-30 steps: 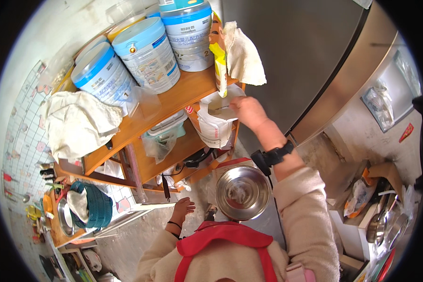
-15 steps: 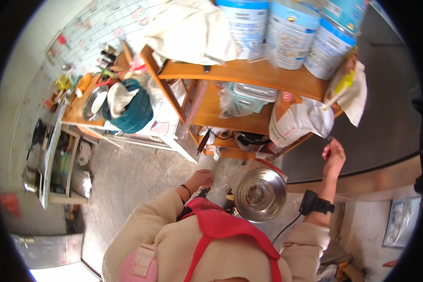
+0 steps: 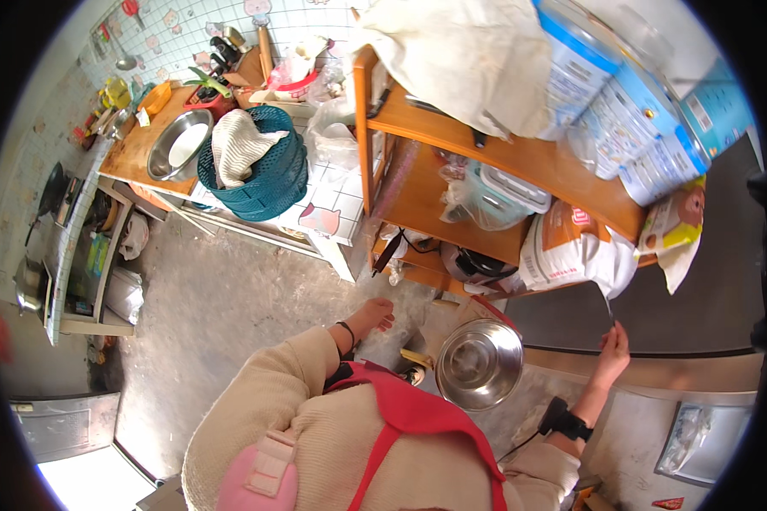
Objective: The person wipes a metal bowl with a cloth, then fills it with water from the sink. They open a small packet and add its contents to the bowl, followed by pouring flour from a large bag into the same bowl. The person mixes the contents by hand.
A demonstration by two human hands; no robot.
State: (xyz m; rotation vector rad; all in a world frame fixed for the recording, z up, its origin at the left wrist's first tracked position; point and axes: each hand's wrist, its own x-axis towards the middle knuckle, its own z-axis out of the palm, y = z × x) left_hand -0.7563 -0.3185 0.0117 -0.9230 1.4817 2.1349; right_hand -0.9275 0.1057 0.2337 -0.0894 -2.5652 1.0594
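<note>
My right hand (image 3: 614,351) is closed around the lower end of a thin, dark, slightly curved thing (image 3: 603,300). Its upper end reaches toward a white and orange plastic sack (image 3: 578,249) on the wooden shelf; I cannot tell what kind of thing it is. Low at my left, my left hand (image 3: 375,315) hangs over the floor, fingers loosely bent and slightly apart, with nothing visible in them. Between both hands sits a shiny round metal bowl (image 3: 479,364), closer to the right hand; what lies at its bottom is unclear. Neither hand touches it.
A wooden shelf rack (image 3: 520,157) stands ahead, with large blue and white cans (image 3: 622,106) and a cream cloth (image 3: 464,60) on top. To its left, a tiled counter (image 3: 325,200) carries teal baskets (image 3: 260,183) and a metal basin (image 3: 167,162). Concrete floor (image 3: 222,315) lies between.
The view has swung, so the shelf and counter sit farther right. My right hand is lower against the shelf, and the thin dark thing shows more. My left hand's fingers look looser.
</note>
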